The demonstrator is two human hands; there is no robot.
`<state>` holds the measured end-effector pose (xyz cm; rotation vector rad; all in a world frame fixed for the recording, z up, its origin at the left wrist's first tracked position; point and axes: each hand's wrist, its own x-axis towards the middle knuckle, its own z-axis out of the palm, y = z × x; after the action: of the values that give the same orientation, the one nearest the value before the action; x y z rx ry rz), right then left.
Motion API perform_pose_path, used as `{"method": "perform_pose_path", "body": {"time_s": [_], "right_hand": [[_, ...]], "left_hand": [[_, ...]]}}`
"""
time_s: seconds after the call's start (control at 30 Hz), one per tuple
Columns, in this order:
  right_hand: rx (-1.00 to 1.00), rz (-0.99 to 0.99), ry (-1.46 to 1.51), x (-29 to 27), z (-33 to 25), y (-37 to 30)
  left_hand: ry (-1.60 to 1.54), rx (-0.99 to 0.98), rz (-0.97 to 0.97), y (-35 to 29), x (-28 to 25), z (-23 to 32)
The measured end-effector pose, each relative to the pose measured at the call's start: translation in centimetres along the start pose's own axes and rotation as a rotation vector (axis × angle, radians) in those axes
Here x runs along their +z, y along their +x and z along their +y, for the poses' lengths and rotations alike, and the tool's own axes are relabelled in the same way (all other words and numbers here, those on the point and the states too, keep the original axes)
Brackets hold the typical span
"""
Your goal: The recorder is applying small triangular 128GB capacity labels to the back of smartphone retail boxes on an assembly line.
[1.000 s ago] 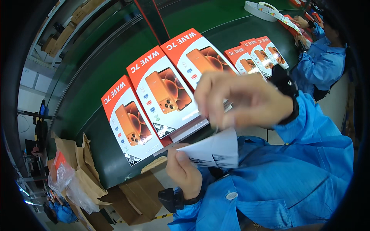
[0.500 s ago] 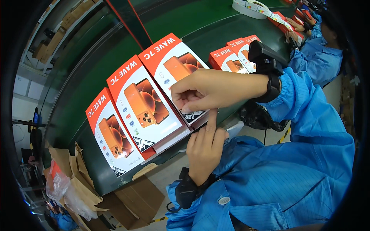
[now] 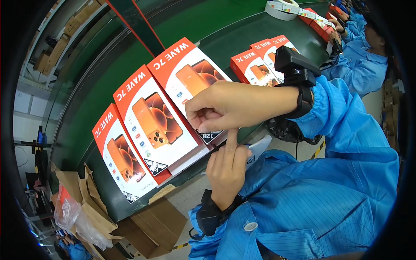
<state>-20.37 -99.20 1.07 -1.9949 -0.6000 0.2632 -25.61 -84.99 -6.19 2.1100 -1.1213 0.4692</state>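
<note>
Three large orange-and-white phone boxes lie side by side: a left box (image 3: 123,158), a middle box (image 3: 156,121) and a right box (image 3: 195,73). Over the lower part of the right box, my right hand (image 3: 221,106) is closed, thumb and fingertips pinched near its black corner patch; whatever they pinch is too small to make out. Below it, my left hand (image 3: 227,173) stretches its index finger up to the box's near edge, beside the right hand. Its other fingers are curled, and a white printed sheet (image 3: 258,149) sticks out beside the thumb, seemingly held there.
Smaller orange-and-white boxes (image 3: 255,69) lie farther right on the green table (image 3: 221,41). A label roll (image 3: 281,11) sits at the back, near a co-worker's hands and blue sleeve (image 3: 359,65). An open carton (image 3: 151,225) with clear plastic (image 3: 71,212) stands below the table's left edge.
The view has shifted slightly, moving the boxes a little to the left. My right hand stays pinched over the right box's corner. More of the white sheet shows beside my left hand.
</note>
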Motion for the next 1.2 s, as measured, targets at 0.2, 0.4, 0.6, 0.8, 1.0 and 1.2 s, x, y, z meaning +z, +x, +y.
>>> {"method": "perform_pose_path", "body": {"time_s": [0.2,0.4,0.6,0.8,1.0,1.2], "right_hand": [[-0.012,0.031,-0.016,0.3,0.0,-0.3],[-0.157,0.071,-0.228,1.1,0.7,-0.7],[-0.147,0.305,-0.724,1.1,0.1,0.0],[0.069,0.322,-0.527,-0.9,0.1,0.2],[0.069,0.662,-0.137,0.4,7.3,-0.5],[0.038,0.523,0.934,3.7,6.1,-0.2]], "left_hand": [[-0.009,0.001,0.0,-0.2,0.0,0.1],[0.039,0.026,-0.019,-0.4,-0.2,0.2],[0.036,-0.025,-0.02,-0.2,-1.3,0.0],[-0.407,-0.085,0.155,-0.4,-6.4,0.6],[-0.096,-0.539,0.53,2.3,-11.1,-2.7],[-0.416,-0.542,0.238,6.4,-7.3,-2.4]]}}
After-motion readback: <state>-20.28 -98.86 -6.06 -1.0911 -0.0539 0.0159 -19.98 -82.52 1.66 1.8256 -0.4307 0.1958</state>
